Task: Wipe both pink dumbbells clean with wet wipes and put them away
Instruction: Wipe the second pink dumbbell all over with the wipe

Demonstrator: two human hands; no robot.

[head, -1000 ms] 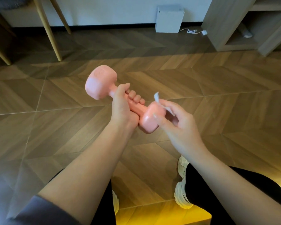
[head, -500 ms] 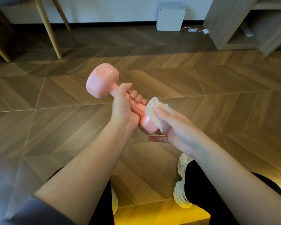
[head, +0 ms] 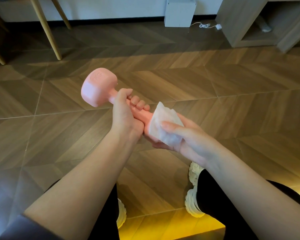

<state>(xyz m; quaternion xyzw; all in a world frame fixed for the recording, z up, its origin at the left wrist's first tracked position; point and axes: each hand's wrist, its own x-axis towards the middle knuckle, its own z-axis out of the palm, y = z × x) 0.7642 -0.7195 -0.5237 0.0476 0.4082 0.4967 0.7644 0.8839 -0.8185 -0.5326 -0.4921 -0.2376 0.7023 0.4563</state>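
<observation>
A pink dumbbell (head: pixel 98 87) is held in the air above the floor, its far head up and to the left. My left hand (head: pixel 124 115) grips its handle, fingers curled round the bar. The near head is wrapped in a white wet wipe (head: pixel 164 125). My right hand (head: pixel 184 137) cups that covered head from below and the right, with one finger lying across the wipe. Only one dumbbell is in view.
Wooden herringbone floor (head: pixel 232 104) lies below. Slanted wooden furniture legs (head: pixel 47 30) stand at the back left, a white box (head: pixel 179 12) with a cable by the wall, and a wooden shelf unit (head: pixel 260 23) at the back right. My knees and white shoes (head: pixel 193 189) are below.
My right hand has spread the wipe from a pinched scrap over the near head of the dumbbell and closed round it. The left hand keeps its grip on the handle.
</observation>
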